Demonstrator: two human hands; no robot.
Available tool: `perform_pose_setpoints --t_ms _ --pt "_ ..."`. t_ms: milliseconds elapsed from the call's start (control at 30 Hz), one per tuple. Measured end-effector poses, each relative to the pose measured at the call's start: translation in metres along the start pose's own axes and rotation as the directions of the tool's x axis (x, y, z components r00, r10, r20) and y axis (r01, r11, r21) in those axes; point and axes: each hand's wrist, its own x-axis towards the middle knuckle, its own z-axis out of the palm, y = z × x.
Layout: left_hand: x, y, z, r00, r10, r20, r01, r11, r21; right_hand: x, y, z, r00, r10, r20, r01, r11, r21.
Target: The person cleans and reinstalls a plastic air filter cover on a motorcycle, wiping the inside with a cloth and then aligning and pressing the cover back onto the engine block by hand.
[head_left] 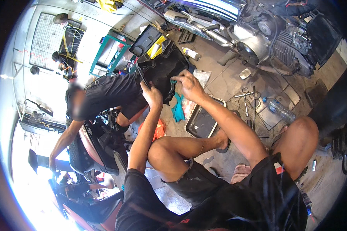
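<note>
A black moulded plastic tub, like a scooter's under-seat box, is tilted up in front of me. My left hand grips its near rim, thumb against the edge. At the tub's right edge, my right hand has its fingers pinched on a small piece of teal cloth. Another teal cloth lies just below the tub, by the corner of a dark shallow tray with a pale rim. The underside of the tub is mostly hidden.
Ahead on the right stands a partly stripped scooter with its engine exposed. A T-handle wrench, a plastic bottle and a white spray can lie on the floor. At left, another person leans beside a scooter.
</note>
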Motion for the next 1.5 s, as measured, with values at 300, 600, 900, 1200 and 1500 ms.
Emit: perform_pose_setpoints --t_ms 300,600,900,1200,1500 --pt "0.0 0.008 0.003 0.999 -0.014 -0.053 0.008 0.995 -0.099 -0.035 -0.011 0.031 0.998 -0.014 0.064 0.008 0.995 0.104" --pt "-0.002 -0.001 -0.008 0.999 -0.052 0.004 0.052 0.997 -0.055 -0.031 -0.02 0.03 0.997 -0.028 0.077 0.039 0.989 -0.141" --pt "-0.012 0.029 0.013 0.989 0.104 0.104 -0.111 0.992 0.065 0.014 0.067 -0.037 0.944 0.135 -0.303 -0.205 0.955 -0.213" --pt "-0.009 0.032 0.016 0.976 0.182 0.118 -0.19 0.98 0.061 -0.002 0.061 -0.043 0.961 0.215 -0.176 -0.242 0.959 -0.15" --pt "-0.008 0.048 0.005 0.967 0.151 0.205 -0.15 0.988 -0.016 -0.006 0.041 -0.049 0.978 0.183 -0.102 -0.209 0.827 -0.523"
